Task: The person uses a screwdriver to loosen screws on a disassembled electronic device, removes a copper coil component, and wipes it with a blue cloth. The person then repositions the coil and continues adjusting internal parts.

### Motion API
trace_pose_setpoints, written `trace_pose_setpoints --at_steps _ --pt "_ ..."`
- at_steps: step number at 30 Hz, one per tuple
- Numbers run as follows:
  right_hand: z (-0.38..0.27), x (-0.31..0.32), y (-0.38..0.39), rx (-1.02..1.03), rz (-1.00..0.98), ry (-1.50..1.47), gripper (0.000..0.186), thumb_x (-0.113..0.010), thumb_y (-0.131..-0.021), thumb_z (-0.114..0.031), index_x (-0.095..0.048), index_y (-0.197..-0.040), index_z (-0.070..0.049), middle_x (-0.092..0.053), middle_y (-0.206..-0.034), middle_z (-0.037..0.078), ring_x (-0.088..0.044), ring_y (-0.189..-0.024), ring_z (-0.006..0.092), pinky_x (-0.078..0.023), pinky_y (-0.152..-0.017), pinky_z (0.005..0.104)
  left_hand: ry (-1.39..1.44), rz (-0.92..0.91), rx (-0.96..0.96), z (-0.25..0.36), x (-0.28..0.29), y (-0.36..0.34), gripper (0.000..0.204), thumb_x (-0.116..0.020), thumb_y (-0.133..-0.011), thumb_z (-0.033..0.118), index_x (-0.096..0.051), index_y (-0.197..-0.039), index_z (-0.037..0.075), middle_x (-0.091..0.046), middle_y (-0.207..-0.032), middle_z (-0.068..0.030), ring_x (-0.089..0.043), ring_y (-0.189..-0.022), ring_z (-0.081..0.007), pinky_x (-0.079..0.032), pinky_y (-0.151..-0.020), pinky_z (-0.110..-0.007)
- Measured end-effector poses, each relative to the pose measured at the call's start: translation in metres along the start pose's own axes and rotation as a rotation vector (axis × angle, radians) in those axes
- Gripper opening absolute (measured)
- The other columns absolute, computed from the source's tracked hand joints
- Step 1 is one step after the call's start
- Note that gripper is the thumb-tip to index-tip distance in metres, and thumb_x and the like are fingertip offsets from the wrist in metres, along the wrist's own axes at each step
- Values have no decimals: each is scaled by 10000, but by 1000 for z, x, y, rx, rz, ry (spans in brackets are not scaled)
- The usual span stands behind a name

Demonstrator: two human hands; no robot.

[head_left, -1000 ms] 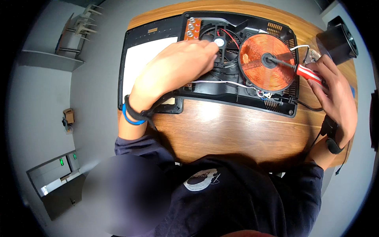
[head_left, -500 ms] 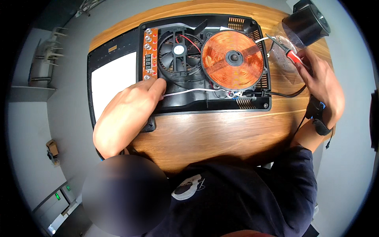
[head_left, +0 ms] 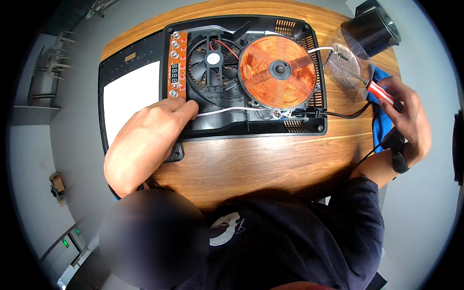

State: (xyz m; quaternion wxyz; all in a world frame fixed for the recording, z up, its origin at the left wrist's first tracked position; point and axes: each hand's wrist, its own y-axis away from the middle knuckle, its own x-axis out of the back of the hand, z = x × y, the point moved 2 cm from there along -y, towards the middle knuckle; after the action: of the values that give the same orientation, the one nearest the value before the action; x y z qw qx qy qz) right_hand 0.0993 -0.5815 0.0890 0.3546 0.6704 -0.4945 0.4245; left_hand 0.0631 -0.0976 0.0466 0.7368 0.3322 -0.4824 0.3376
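Note:
An opened induction cooker base (head_left: 227, 126) lies on the table, showing a round copper coil (head_left: 263, 84), a black fan (head_left: 212, 70) and an orange circuit board (head_left: 175, 60). My left hand (head_left: 150, 130) is closed over the near end of the board, holding it; its fingertips are partly hidden. A white cable (head_left: 217, 112) runs from beneath this hand toward the coil. At the right, my right hand (head_left: 408, 113) grips a screwdriver (head_left: 378, 91) by its red-and-white handle. The shaft points left, over a clear plastic container (head_left: 355, 89) with small dark pieces inside.
A black jug-like vessel (head_left: 369, 31) stands at the far right. A blue cloth (head_left: 382, 125) lies at the right table edge, beneath my right arm. The black cooker cover with a white panel (head_left: 130, 99) is at the left. A black power cord (head_left: 348, 116) leaves the base.
My right hand has drawn the screwdriver right and nearer, away from the container's far side. The blue cloth now shows. My left hand stays on the board; the whole view has shifted slightly.

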Motion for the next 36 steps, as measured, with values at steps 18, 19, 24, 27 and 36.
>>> trace_pose_setpoints --at_steps 18,19,24,27,36 --pt "-14 -89 -66 29 -252 237 385 -920 -877 -109 -685 -1154 17 -794 -998 280 -783 -993 491 -623 -852 539 -64 -63 -90 1 2 3 379 -720 -824 -107 -803 -1174 15 -769 -1167 -168 -776 -1091 -426 -634 -915 -498" --pt "-13 -96 -68 41 -261 251 362 -906 -866 -83 -670 -1122 16 -779 -978 269 -770 -962 482 -613 -836 523 -77 -71 -88 2 2 4 370 -722 -825 -101 -807 -1166 13 -772 -1173 -166 -777 -1096 -423 -635 -915 -496" --pt "-11 -109 -76 97 -256 262 320 -902 -854 -48 -656 -1050 9 -754 -918 243 -757 -896 453 -601 -791 489 -80 -60 -114 4 2 4 290 -740 -857 -21 -818 -1135 9 -788 -1205 -156 -791 -1132 -394 -654 -934 -463" --pt "-7 -101 -73 116 -276 210 326 -902 -914 -91 -689 -1144 -1 -793 -985 248 -784 -988 471 -625 -836 520 -83 -52 -146 6 2 2 257 -743 -874 25 -820 -1119 12 -793 -1208 -155 -798 -1141 -374 -662 -941 -450" --pt "-110 -102 -43 592 122 52 189 -819 -1038 -174 -706 -1157 -81 -756 -1025 148 -780 -947 398 -640 -781 486 -37 78 -239 24 -20 -1 122 -764 -918 55 -777 -1030 9 -771 -1150 -128 -781 -1059 -352 -660 -895 -444"
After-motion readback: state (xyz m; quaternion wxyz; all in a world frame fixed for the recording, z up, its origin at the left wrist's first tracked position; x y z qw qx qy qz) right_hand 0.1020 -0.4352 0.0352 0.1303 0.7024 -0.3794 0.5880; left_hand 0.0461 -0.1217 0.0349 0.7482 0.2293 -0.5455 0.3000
